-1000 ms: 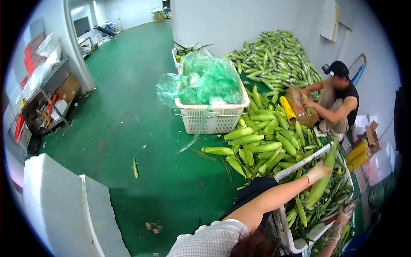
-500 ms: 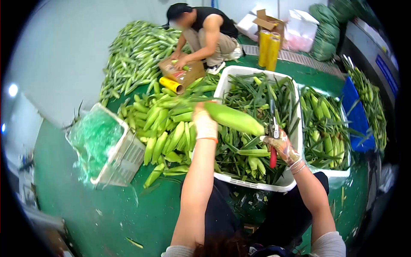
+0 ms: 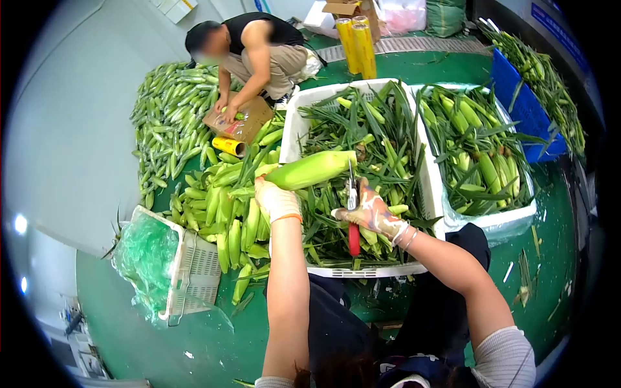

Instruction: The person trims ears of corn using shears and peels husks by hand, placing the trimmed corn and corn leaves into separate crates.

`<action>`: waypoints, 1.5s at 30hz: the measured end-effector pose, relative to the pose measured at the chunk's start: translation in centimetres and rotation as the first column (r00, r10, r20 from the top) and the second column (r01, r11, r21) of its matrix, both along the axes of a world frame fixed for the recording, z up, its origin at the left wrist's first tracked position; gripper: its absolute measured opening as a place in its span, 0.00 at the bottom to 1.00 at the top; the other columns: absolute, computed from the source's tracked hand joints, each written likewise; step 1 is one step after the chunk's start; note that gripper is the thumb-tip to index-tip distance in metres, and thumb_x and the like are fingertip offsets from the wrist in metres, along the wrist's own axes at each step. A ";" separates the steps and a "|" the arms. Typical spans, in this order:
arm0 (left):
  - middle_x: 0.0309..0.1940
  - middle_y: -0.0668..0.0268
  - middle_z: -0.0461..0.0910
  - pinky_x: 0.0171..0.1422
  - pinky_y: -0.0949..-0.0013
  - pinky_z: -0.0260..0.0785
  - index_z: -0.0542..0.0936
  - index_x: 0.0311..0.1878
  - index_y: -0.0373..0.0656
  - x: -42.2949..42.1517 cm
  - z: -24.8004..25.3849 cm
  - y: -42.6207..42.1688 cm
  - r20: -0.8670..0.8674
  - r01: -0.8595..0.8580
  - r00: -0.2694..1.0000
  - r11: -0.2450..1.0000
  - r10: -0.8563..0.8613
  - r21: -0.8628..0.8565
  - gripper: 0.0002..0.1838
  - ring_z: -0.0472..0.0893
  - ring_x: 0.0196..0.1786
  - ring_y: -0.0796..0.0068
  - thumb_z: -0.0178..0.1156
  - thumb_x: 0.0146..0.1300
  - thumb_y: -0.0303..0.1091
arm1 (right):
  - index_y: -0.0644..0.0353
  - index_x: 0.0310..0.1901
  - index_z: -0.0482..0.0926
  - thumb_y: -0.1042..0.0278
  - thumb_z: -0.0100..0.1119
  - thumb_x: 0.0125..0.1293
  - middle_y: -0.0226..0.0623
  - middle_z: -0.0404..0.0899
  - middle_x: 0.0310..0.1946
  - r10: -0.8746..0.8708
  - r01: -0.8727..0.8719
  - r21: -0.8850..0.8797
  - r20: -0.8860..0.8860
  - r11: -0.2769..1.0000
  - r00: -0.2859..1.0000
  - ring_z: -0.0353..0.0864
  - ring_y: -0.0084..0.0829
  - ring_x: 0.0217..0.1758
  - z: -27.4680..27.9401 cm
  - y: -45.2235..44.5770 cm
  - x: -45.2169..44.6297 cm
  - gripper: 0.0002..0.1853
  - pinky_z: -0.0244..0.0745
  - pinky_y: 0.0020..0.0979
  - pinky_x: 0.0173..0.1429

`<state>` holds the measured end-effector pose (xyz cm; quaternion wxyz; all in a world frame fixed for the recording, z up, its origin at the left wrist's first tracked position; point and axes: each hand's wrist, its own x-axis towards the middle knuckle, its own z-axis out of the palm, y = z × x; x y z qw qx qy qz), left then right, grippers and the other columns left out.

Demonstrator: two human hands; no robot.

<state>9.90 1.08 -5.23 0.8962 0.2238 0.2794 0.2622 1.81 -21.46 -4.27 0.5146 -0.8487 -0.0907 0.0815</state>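
Green floor (image 3: pixel 158 349) stretches below two pale walls, and over a white plastic crate (image 3: pixel 372 272) is a plump, light green ear of corn in its husk (image 3: pixel 314 169), lying nearly level. The left hand (image 3: pixel 279 202), in a whitish glove with an orange band, has its fingers closed around the narrower end. At the broad end, the metal blades of the red-handled pruning shears (image 3: pixel 352 194) stand upright, seemingly right against it; whether they touch or bite cannot be told. The right hand (image 3: pixel 378 213), in a stained thin glove, has its fingers gripping the shears.

Held at one end only, the ear could roll or dip under pressure from the blades, giving a crooked cut. The right fingertips look close to the metal, so a slip could nick the glove. Long green leaves (image 3: pixel 394 145) filling the crate could snag the shears.

Beside it, on the right, is a plastic-lined white crate (image 3: pixel 511 217) with more corn, then a blue plastic crate (image 3: pixel 501 81). Leftward lies a loose heap of green ears (image 3: pixel 223 200); beyond, another person (image 3: pixel 259 48) crouches with both hands at a brown cardboard box (image 3: pixel 249 123).
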 end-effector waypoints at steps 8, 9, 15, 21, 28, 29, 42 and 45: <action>0.25 0.60 0.71 0.36 0.58 0.71 0.69 0.37 0.39 0.3 0.8 2.7 -0.011 0.096 0.995 0.977 -0.096 0.191 0.14 0.74 0.26 0.61 0.48 0.70 0.42 | 0.63 0.37 0.70 0.61 0.68 0.53 0.29 0.72 0.25 0.002 0.168 0.294 -0.500 0.941 0.866 0.70 0.21 0.25 -5.2 -5.7 0.0 0.18 0.70 0.22 0.32; 0.25 0.61 0.71 0.37 0.58 0.71 0.68 0.38 0.40 0.3 0.9 2.8 -0.075 0.196 0.981 0.934 -0.181 0.298 0.15 0.74 0.26 0.62 0.48 0.70 0.43 | 0.63 0.38 0.70 0.61 0.69 0.53 0.28 0.72 0.26 0.038 0.158 0.423 -0.420 0.892 0.907 0.71 0.22 0.27 -6.6 -6.1 0.5 0.19 0.71 0.23 0.34; 0.29 0.60 0.78 0.42 0.59 0.72 0.73 0.39 0.39 -1.5 1.8 -4.2 -0.098 0.421 0.907 0.869 -0.410 0.259 0.26 0.78 0.31 0.61 0.47 0.67 0.58 | 0.66 0.41 0.74 0.59 0.71 0.51 0.34 0.76 0.30 0.132 -0.107 0.215 -0.105 0.971 0.986 0.73 0.25 0.33 0.5 -4.4 -1.2 0.23 0.71 0.28 0.40; 0.30 0.65 0.79 0.43 0.69 0.72 0.74 0.49 0.36 -2.1 -0.4 -0.7 -0.205 0.395 0.917 0.715 -0.342 0.577 0.24 0.79 0.33 0.67 0.46 0.69 0.50 | 0.67 0.37 0.76 0.63 0.71 0.49 0.36 0.80 0.27 0.045 -0.009 0.161 -0.222 0.987 0.974 0.78 0.26 0.27 2.6 -6.3 0.4 0.19 0.75 0.31 0.35; 0.27 0.62 0.79 0.35 0.67 0.70 0.72 0.50 0.35 0.2 -4.9 4.6 -0.173 0.408 0.862 -0.448 0.477 0.796 0.16 0.78 0.26 0.67 0.46 0.70 0.39 | 0.65 0.32 0.73 0.71 0.66 0.53 0.41 0.79 0.23 0.018 0.057 0.361 -0.200 0.931 0.980 0.78 0.27 0.21 2.6 -6.5 -0.4 0.11 0.73 0.28 0.26; 0.29 0.61 0.80 0.37 0.68 0.71 0.75 0.46 0.35 -0.6 -3.1 3.6 -0.190 0.227 0.933 -0.092 0.306 0.969 0.18 0.78 0.27 0.67 0.45 0.71 0.42 | 0.63 0.32 0.73 0.76 0.63 0.54 0.35 0.78 0.22 -0.026 0.130 0.424 -0.243 0.896 0.970 0.75 0.21 0.19 3.1 -6.7 -0.5 0.08 0.71 0.21 0.24; 0.24 0.61 0.80 0.29 0.66 0.72 0.78 0.35 0.37 -1.6 0.9 -4.7 -0.276 0.501 0.864 0.656 -0.422 0.565 0.27 0.79 0.24 0.69 0.54 0.63 0.58 | 0.63 0.49 0.67 0.67 0.73 0.45 0.37 0.78 0.40 0.180 -0.006 0.508 -0.295 0.861 0.938 0.78 0.30 0.41 -0.8 -3.2 -1.5 0.30 0.75 0.30 0.46; 0.37 0.53 0.80 0.43 0.62 0.75 0.72 0.51 0.37 -4.1 4.0 -7.7 -0.103 0.725 0.668 0.614 -0.737 0.312 0.28 0.81 0.37 0.63 0.59 0.60 0.54 | 0.63 0.48 0.68 0.72 0.72 0.46 0.34 0.78 0.39 -0.025 0.048 0.352 -0.068 0.935 0.997 0.77 0.24 0.40 -0.7 -2.7 -2.8 0.27 0.75 0.26 0.46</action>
